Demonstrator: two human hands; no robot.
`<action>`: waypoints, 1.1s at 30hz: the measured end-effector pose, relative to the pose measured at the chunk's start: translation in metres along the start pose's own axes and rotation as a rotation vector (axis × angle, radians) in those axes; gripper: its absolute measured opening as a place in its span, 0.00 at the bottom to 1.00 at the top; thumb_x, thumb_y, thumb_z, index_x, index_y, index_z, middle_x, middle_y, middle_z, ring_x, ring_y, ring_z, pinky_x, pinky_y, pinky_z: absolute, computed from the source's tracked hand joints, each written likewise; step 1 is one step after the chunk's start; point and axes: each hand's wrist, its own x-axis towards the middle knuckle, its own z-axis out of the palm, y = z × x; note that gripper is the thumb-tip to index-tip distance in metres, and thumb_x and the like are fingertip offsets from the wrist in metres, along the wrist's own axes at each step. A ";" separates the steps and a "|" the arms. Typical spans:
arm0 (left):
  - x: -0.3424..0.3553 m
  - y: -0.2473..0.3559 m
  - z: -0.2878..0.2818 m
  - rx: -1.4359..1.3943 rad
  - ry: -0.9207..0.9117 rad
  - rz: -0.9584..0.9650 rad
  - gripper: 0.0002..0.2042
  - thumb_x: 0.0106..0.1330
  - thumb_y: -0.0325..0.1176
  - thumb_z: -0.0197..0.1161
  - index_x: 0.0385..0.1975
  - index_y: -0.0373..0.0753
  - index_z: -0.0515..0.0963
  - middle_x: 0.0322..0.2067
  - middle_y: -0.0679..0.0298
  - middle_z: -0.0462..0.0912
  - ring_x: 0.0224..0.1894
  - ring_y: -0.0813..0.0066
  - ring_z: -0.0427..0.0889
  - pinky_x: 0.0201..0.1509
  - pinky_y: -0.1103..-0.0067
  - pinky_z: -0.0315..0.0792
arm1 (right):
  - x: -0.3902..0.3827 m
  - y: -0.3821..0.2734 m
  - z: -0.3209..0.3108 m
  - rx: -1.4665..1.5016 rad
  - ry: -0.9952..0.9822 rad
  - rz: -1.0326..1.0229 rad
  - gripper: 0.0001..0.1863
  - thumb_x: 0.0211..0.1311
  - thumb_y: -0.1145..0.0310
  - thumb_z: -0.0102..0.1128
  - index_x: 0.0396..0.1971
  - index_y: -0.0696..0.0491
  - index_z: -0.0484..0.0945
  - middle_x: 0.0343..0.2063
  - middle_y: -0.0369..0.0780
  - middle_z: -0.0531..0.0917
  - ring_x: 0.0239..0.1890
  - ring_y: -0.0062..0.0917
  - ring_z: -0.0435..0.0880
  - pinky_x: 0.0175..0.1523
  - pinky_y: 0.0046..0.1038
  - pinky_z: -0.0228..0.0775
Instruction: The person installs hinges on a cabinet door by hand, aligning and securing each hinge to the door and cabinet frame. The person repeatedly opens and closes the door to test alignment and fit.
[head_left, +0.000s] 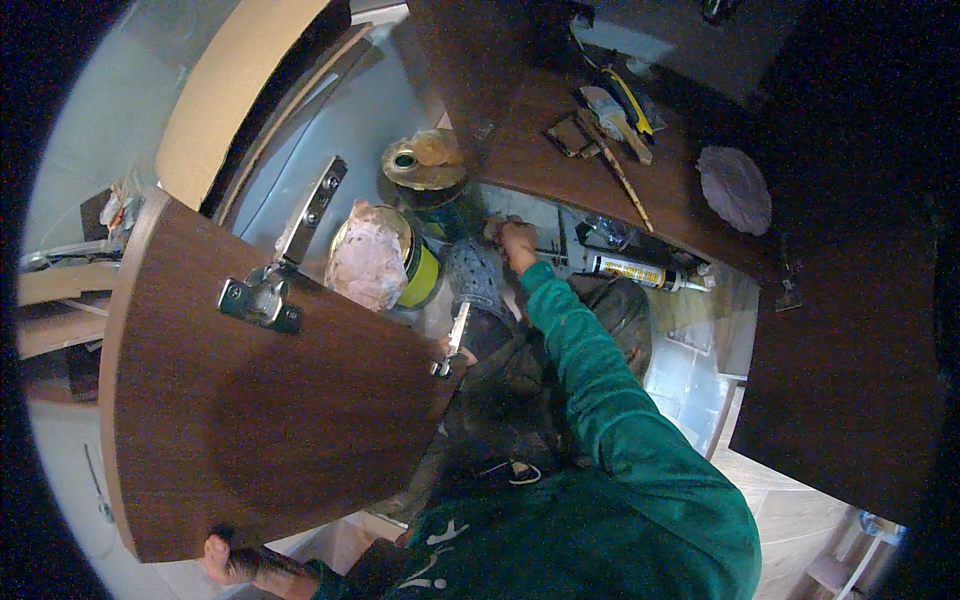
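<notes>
My left hand [235, 565] is closed at the lower edge of a dark brown cabinet door [330, 400], its fingers partly hidden. My right arm, in a green sleeve, reaches into the cabinet. There my right hand [517, 245] is closed, with a small greyish thing at its fingers that is too unclear to name. Left of it sit a grey speckled object [472, 275] and a can with a yellow-green side [422, 277], topped by a pale pinkish lump [368, 255]. Behind these stands a dark can [428, 180] with a stained lid. Right of my hand lies a sealant cartridge [632, 271].
Metal hinges [260, 300] stick out from the door. On the brown panel at the back right are a yellow-and-black utility knife [628, 100], a stained stick [622, 180] and a pale, wrinkled flat piece [735, 190]. A dark panel [840, 400] stands at the right.
</notes>
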 end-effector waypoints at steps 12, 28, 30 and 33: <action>-0.012 -0.031 -0.028 -0.075 0.033 -0.238 0.07 0.46 0.26 0.62 0.18 0.27 0.77 0.24 0.48 0.80 0.24 0.57 0.79 0.35 0.63 0.77 | 0.003 -0.030 -0.026 -0.033 0.246 0.122 0.23 0.54 0.54 0.55 0.41 0.58 0.77 0.39 0.52 0.81 0.42 0.49 0.79 0.47 0.46 0.71; 0.007 0.030 0.083 -0.165 0.178 -0.462 0.14 0.42 0.29 0.65 0.29 0.27 0.76 0.35 0.46 0.77 0.36 0.54 0.74 0.43 0.59 0.71 | -0.010 -0.024 -0.012 -0.130 0.275 -0.109 0.16 0.50 0.59 0.57 0.37 0.51 0.80 0.32 0.51 0.82 0.36 0.48 0.81 0.43 0.44 0.74; 0.008 0.033 0.090 -0.187 0.179 -0.494 0.16 0.41 0.29 0.65 0.30 0.27 0.76 0.37 0.46 0.76 0.37 0.53 0.74 0.44 0.58 0.70 | -0.020 -0.034 -0.020 -0.265 0.332 -0.177 0.18 0.49 0.61 0.57 0.41 0.51 0.79 0.34 0.53 0.82 0.36 0.48 0.81 0.43 0.44 0.74; 0.009 0.036 0.091 -0.218 0.172 -0.516 0.18 0.40 0.30 0.66 0.33 0.28 0.75 0.39 0.46 0.76 0.40 0.52 0.72 0.46 0.57 0.68 | -0.029 -0.047 -0.030 -0.492 0.034 -0.167 0.20 0.47 0.62 0.57 0.43 0.49 0.78 0.34 0.51 0.81 0.36 0.48 0.81 0.41 0.45 0.73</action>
